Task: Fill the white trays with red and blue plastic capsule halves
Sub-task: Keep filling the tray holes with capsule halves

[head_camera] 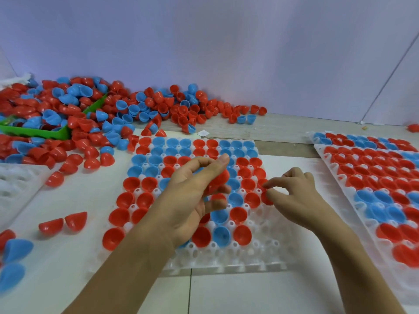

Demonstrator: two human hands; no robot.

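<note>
Left hand (192, 196) above centre tray (267, 252), fingers curled round red capsule halves (218, 179). Right hand (294, 196) at 3 o'clock, fingers pinching red half (265, 198) at tray cell. Loose pile (90, 114) at 10 o'clock on worktop (68, 257).

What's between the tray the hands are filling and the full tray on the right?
In the head view, only a bare strip of white tabletop lies between the middle tray and the right tray; no loose capsule halves sit there.

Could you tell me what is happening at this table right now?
A person is filling the middle white tray with capsule halves. The left hand grips red halves, while the right hand sets a red half into a pocket. The tray's near right pockets are unfilled; a loose pile lies behind.
</note>
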